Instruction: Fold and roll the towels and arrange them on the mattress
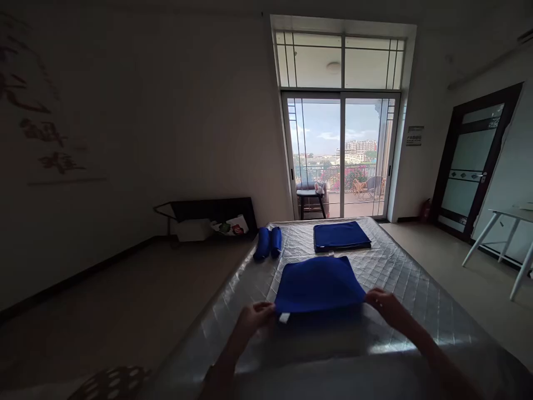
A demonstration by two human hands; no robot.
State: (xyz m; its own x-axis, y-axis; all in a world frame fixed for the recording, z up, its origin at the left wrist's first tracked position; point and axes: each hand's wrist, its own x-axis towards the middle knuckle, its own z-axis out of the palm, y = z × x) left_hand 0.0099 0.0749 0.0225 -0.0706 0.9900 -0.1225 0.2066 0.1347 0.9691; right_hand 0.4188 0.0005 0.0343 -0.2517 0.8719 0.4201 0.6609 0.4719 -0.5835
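A blue rectangular cloth (320, 284) is stretched between my two hands above the mattress (400, 283). My left hand (255, 318) pinches its near left corner, close to a small white tag (284, 318). The near right corner is pinched in my right hand (383, 303). Its far edge appears to rest on the mattress. Beyond it lies a flat stack of folded blue cloth (342, 235). Two blue rolls (268, 243), seemingly of the same cloth, lie side by side at the mattress's left edge.
Against the wall at left stands a dark bench-like frame (212, 214) with a white box (194, 230) by it. Glass sliding doors (341, 155) are behind the mattress. A white table (510, 214) and a dark-framed door (478, 161) are at right.
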